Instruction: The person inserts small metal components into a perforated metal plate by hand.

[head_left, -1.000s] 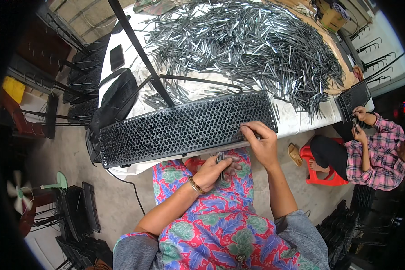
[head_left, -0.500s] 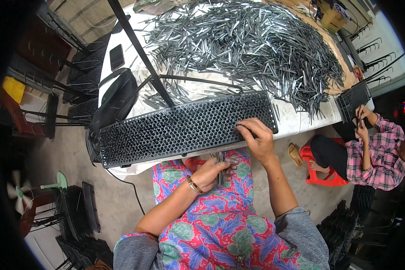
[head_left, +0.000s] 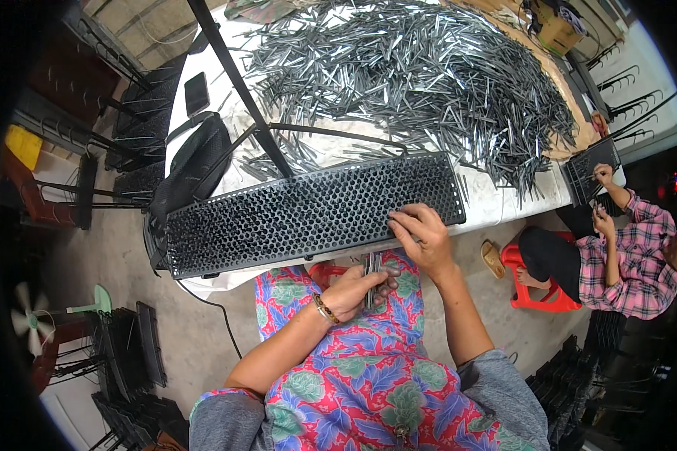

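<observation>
A long black panel with rows of holes [head_left: 308, 214] lies along the near edge of the table, many of its holes looking dark or filled. My right hand [head_left: 426, 239] is over the panel's right part, thumb and fingertips pinched together at its surface; whatever is between them is too small to make out. Below the panel, over my lap, my left hand [head_left: 353, 292] is closed round a bundle of thin dark strips [head_left: 370, 282]. Beyond the panel, a big heap of similar grey-black strips [head_left: 421, 75] covers much of the table.
A black post [head_left: 233, 75] rises behind the panel. Left of it are a phone [head_left: 196, 93] and a black mesh piece [head_left: 203, 154]. On the right, a co-worker in a plaid shirt [head_left: 630, 263] sits on a red stool [head_left: 513, 259], one hand at another black panel [head_left: 590, 169].
My right hand has shifted slightly left and toward me along the panel. The left hand keeps its bundle in place. The co-worker's hands have moved apart, one up toward their panel.
</observation>
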`<state>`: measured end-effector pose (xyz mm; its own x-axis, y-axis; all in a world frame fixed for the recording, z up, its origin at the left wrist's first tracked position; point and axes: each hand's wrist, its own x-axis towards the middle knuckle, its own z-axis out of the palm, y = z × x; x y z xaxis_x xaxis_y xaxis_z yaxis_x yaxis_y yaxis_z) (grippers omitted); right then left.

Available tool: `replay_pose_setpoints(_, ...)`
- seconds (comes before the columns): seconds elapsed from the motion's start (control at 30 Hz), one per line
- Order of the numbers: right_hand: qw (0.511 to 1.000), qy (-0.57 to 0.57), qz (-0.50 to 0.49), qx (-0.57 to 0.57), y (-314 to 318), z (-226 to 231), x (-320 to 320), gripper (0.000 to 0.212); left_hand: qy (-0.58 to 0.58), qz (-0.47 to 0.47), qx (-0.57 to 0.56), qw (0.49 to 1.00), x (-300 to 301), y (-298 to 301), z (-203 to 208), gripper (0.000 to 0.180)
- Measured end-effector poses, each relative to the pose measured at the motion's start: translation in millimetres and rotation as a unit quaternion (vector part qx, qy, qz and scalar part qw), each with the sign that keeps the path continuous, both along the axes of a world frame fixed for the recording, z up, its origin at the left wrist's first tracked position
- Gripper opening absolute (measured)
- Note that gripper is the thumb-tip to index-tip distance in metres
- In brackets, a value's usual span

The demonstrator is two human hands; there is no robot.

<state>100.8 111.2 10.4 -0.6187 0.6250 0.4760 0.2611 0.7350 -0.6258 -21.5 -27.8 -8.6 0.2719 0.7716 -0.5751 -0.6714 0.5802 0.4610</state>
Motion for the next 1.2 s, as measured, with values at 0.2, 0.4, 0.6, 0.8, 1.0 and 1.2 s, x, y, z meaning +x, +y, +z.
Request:
replay_pose_setpoints(0.2,1.0,0.0,-0.007,0.02,0.5,-0.7,-1.8,0.016,0.001,0.0,-0.003,1.0,-0.3,-0.9,-1.3,0.025)
replay_pose_setpoints(0.4,0.998,0.01,-0.038,-0.056,-0.7,-3.6,-0.9,0.016,0.0,-0.01,-0.013,1.0,-1.0,0.8,11.9,0.025)
replay_pose_setpoints(0.6,0.999,0.008,-0.047,0.027,-5.1,5.4,-3.5,0.016,-0.01,-0.005,0.027,1.0,-2.1,0.2,6.2,0.025)
replay_pose_setpoints(0.8,0.935,0.001,0.1,-0.341,-22.3,17.1,4.6,0.014,0.017,-0.001,0.064,0.998,-4.9,-0.7,13.1,0.025)
replay_pose_setpoints(1.0,0.911,0.042,0.003,-0.411,-17.9,19.4,5.8,0.014,0.015,0.023,0.072,0.997,-2.0,0.1,15.7,0.027)
replay_pose_setpoints(1.2,0.956,0.088,-0.065,-0.271,-12.1,26.2,-5.6,0.013,0.013,0.051,0.059,0.997,-4.6,2.5,6.7,0.029)
